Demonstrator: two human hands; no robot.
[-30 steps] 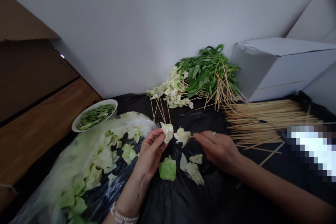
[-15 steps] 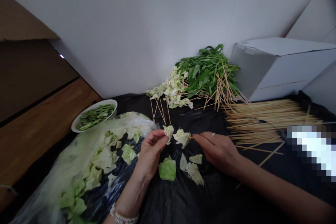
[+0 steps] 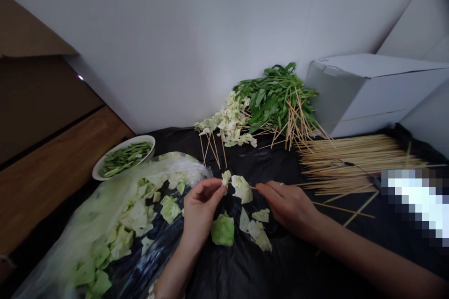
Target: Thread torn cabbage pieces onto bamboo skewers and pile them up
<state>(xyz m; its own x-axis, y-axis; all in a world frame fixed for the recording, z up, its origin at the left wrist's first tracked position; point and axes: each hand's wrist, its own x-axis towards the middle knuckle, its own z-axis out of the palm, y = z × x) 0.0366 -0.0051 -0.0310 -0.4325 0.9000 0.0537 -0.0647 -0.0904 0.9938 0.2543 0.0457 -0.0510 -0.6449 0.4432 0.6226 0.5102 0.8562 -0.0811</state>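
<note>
My left hand (image 3: 203, 203) pinches a small pale piece of cabbage (image 3: 226, 177) between thumb and fingers. A wooden skewer (image 3: 253, 188) is held near its tip end by my right hand (image 3: 289, 205), whose fingers are closed round it. Threaded on the skewer is a larger cabbage leaf (image 3: 242, 189), and its tip reaches the piece in my left hand. Below the hands lie a green cabbage leaf (image 3: 223, 230) and several paler cabbage scraps (image 3: 258, 234) on the black plastic sheet (image 3: 238, 275).
Cut cabbage (image 3: 135, 217) lies in a clear plastic bag (image 3: 75, 229) on the left, beside a white bowl (image 3: 95, 174) of green pods. Many bare skewers (image 3: 354, 156) lie at right. Skewered cabbage (image 3: 233, 119) and leafy greens (image 3: 273, 96) are piled behind, near a white box (image 3: 386, 93).
The piece in my left hand is now bunched smaller, at the skewer's tip. The threaded leaf has turned and opened a little. Both hands stay close to where they were.
</note>
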